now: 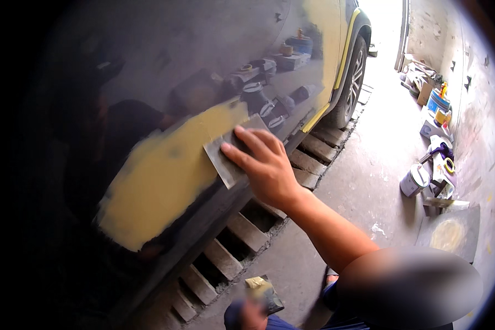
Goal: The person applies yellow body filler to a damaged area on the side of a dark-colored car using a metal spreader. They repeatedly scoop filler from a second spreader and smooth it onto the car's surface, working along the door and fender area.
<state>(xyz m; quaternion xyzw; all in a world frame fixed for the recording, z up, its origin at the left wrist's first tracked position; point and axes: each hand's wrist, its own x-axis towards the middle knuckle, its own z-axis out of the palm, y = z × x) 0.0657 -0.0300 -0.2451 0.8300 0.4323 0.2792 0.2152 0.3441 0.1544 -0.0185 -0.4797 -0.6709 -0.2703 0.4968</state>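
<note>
My right hand (267,168) grips a flat grey filler spreader (224,169), fingers spread across its back. The spreader lies against a dark car panel (165,60), on the right part of a yellow filler patch (159,176). This patch runs down to the left along the lower panel and has greyish, uneven edges. Low in the view, my left hand (253,316) is partly blurred. It holds a small dark board (275,301) with a lump of pale yellow filler (257,282) on top. Its fingers are closed at the board's edge.
More yellow filler (331,44) covers the panel near the wheel (355,80). Slotted concrete blocks (223,258) run below the car. Along the right wall stand a lidded can (414,180), a blue bucket (438,102), tape (450,165) and a smeared board (448,234). A blurred patch hides the lower right.
</note>
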